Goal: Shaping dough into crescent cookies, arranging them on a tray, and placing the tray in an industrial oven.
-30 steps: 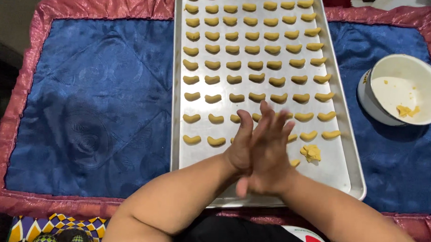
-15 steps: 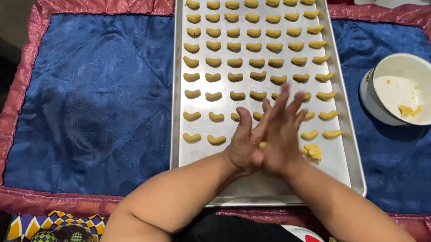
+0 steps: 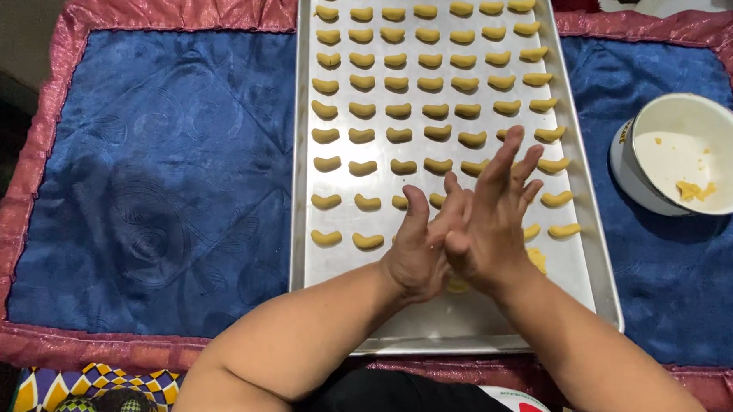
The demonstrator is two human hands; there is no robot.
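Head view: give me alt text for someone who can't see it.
Two hands, left and right, press palm to palm over a metal tray lined with rows of small curved yellow dough pieces. The tray sits on a blue cloth, a white bowl with dough scraps at its right.

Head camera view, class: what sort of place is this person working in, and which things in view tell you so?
Probably a home baking spot rather than a commercial kitchen. A metal baking tray holds rows of crescent-shaped dough pieces, and a white bowl holds dough scraps. All rest on a blue quilted mat, while the left hand and right hand press together.
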